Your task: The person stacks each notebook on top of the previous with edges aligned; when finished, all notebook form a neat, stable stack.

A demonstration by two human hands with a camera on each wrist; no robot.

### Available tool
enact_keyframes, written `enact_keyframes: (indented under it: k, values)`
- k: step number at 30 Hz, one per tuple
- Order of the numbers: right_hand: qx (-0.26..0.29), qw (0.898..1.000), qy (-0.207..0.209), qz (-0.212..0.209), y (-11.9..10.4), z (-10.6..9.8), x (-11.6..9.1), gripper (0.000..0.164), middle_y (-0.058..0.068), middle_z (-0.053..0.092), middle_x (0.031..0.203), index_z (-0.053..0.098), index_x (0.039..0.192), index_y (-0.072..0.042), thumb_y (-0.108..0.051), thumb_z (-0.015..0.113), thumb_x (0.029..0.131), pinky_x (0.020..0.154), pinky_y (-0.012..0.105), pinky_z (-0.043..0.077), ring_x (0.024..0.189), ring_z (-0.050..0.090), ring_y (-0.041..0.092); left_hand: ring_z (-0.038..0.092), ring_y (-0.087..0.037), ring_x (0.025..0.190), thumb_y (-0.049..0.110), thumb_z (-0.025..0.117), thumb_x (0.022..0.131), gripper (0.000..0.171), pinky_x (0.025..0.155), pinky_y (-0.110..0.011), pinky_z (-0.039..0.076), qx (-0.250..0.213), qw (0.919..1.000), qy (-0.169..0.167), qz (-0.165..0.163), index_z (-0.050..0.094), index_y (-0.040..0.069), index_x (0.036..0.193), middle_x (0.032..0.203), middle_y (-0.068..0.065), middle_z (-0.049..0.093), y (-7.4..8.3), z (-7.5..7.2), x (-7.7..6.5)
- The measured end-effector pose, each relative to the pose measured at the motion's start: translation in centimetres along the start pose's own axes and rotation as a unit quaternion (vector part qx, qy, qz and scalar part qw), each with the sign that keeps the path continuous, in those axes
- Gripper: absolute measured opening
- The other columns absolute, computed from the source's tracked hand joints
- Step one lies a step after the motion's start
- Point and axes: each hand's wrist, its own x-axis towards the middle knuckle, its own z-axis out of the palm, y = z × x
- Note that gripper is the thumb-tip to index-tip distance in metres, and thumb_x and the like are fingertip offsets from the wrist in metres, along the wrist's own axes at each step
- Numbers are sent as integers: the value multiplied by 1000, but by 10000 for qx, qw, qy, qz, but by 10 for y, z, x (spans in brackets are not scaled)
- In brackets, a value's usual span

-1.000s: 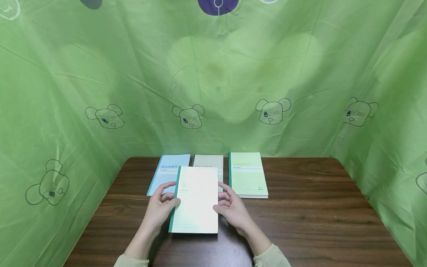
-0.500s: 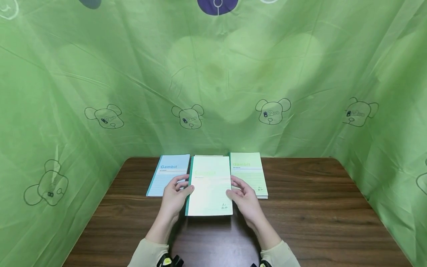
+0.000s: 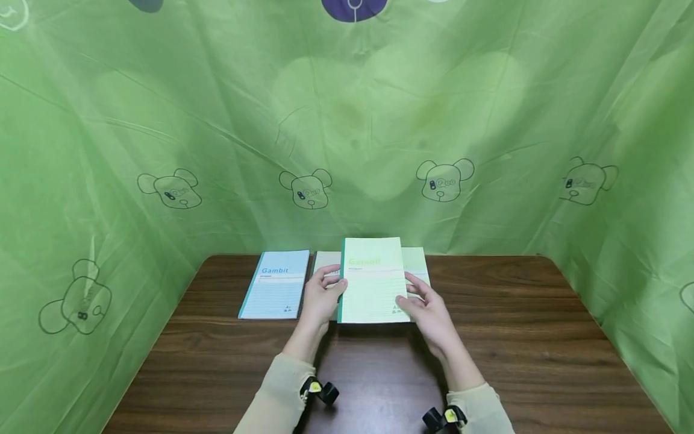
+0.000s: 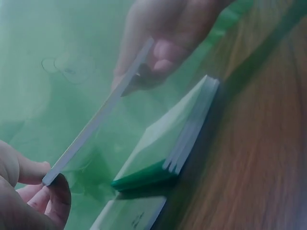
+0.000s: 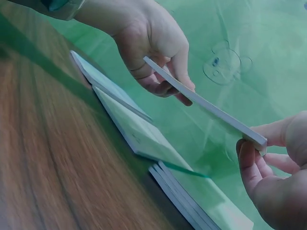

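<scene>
A pale green notebook (image 3: pixel 374 286) with a dark green spine is held up off the table between both hands. My left hand (image 3: pixel 321 295) pinches its spine edge, thumb on the cover and fingers beneath. At the opposite edge my right hand (image 3: pixel 428 307) grips it the same way. Below it lies a stack of green notebooks (image 4: pixel 158 148), several thick, partly hidden in the head view. A grey notebook (image 3: pixel 327 259) lies left of that stack, mostly covered by the left hand and the held notebook. Farthest left is a blue notebook (image 3: pixel 275 286), flat on the table.
The notebooks stand in a row along the back of the dark wood table (image 3: pixel 542 337). A green curtain (image 3: pixel 379 132) with bear-head prints hangs behind and at both sides. Each wrist wears a strap with a small black camera (image 3: pixel 328 393).
Both hands have carried the green notebook right and farther back, from over the grey notebook to over the green stack. The blue notebook is now fully uncovered.
</scene>
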Motion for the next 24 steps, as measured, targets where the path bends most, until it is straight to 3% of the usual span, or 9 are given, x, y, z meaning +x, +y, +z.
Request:
enact_keyframes:
  k: [5, 11, 20, 24]
  values:
    - [-66, 9999, 148, 38, -1, -14, 4, 65, 21, 48, 152, 46, 166, -11, -7, 71, 106, 90, 22, 51, 105, 63, 11, 64, -26, 98, -2, 70, 95, 47, 77, -32, 53, -198, 9997, -85, -126, 70, 11, 141, 115, -14, 67, -4, 18, 7]
    - [-147, 9995, 262, 89, 0, -29, 6, 63, 22, 47, 155, 45, 166, -9, -10, 68, 108, 98, 19, 51, 118, 62, 14, 59, -27, 98, -12, 62, 82, 65, 75, -33, 53, -406, 9988, -168, -193, 69, 10, 143, 116, -15, 63, -7, 37, 11]
    - [63, 9995, 323, 11, 5, -47, 10, 58, 24, 52, 158, 45, 165, -3, -7, 63, 109, 101, 18, 50, 122, 62, 10, 61, -19, 83, -17, 62, 81, 63, 71, -30, 52, -228, 9997, -63, 12, 71, 8, 139, 124, -13, 64, -17, 59, 16]
    - [-118, 9994, 337, -27, 8, -52, 12, 57, 24, 52, 160, 46, 164, -2, -6, 63, 109, 102, 16, 49, 129, 59, 12, 67, -20, 91, -14, 64, 86, 60, 76, -32, 56, -110, 9998, -114, 80, 71, 10, 140, 129, -11, 65, -24, 62, 17]
